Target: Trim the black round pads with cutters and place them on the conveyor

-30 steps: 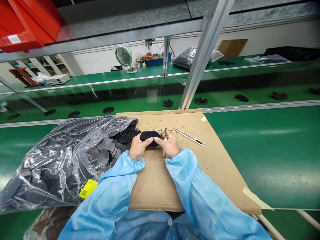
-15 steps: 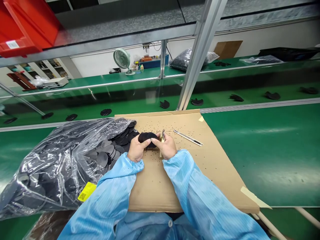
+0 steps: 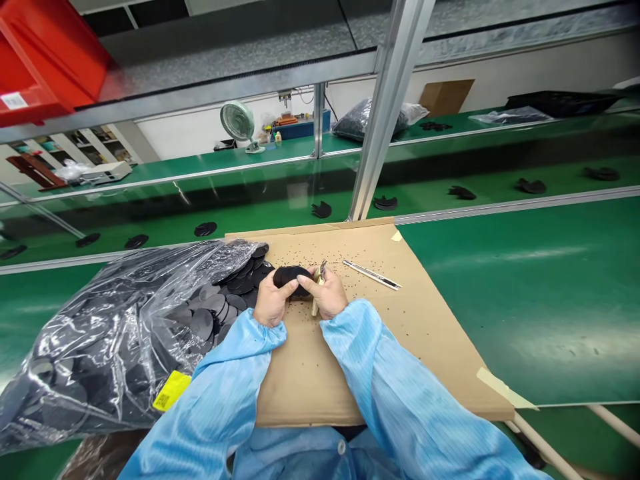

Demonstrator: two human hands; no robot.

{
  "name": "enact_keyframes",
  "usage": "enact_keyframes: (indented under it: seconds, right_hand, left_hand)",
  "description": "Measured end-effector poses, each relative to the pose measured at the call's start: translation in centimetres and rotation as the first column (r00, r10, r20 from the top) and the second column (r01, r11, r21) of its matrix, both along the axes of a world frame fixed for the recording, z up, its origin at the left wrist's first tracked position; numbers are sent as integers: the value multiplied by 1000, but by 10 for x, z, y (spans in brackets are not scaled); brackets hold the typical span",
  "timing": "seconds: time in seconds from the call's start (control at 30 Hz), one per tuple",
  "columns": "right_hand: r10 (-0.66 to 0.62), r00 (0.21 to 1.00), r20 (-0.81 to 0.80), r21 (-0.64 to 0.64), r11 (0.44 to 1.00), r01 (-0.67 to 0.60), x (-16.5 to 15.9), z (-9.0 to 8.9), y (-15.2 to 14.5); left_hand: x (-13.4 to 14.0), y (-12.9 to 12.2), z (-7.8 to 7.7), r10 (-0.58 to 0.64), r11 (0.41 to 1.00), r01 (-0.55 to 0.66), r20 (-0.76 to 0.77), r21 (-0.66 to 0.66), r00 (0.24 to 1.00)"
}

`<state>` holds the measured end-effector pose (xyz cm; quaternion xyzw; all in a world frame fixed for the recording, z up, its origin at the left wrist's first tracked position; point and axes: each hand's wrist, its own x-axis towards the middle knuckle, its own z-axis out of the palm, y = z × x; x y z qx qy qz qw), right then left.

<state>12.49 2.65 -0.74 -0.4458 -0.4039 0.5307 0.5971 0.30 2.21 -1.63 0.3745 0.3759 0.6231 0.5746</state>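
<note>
Change: pale-handled tool [image 3: 321,275] leans slightly more in your right hand [image 3: 333,295] | Grip: your left hand [image 3: 270,303] and right pinch black discs [image 3: 289,275] | Meaning: handling seemingly continues

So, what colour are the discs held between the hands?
The discs are black, as the head view shows.

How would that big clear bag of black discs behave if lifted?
The bag would probably sag, since its plastic is creased and slack. It looks likely to be heavy, bulging with many black discs. Some might slide out, as many lie uncovered at the end beside the left hand.
</note>
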Motion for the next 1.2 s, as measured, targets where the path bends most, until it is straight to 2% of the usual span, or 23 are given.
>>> enact_keyframes:
  seconds: [0.13,0.23,0.33,0.43,0.53,0.63,0.73,0.87,1.0,1.1,1.2]
  right_hand:
    - [-69,996,60,0,998,69,1,-4,1]
    - [-40,985,168,108,994,22,1,-5,-2]
    - [20,958,286,293,950,-107,1,-2,-9]
    - [-40,921,389,417,898,-137,1,2,-14]
    - [-116,892,437,471,875,-117,2,4,-15]
    - [-129,881,455,504,853,-135,4,5,-15]
    - [-137,868,477,527,835,-158,4,5,-16]
    - [-180,835,520,548,820,-165,4,6,-19]
    - [-210,830,518,566,811,-148,2,4,-22]
    - [-232,854,465,514,856,-47,0,-1,-18]
    - [-239,884,402,377,923,78,1,-11,-8]
  left_hand:
    - [4,-2,2,-36,999,38,69,-27,997]
    - [0,1,6,-77,987,99,170,-125,982]
    - [-9,5,10,-121,938,203,283,-281,952]
    - [-17,6,12,-184,887,305,342,-345,921]
    - [-20,6,13,-237,841,388,387,-377,891]
    - [-20,5,13,-261,799,439,422,-410,868]
    - [-20,4,14,-290,794,457,411,-402,864]
    - [-19,2,13,-314,830,436,354,-349,881]
    - [-13,-1,11,-261,878,361,317,-315,912]
    - [-5,-1,12,-157,928,234,266,-288,951]
    - [1,10,18,-6,974,59,236,-219,972]
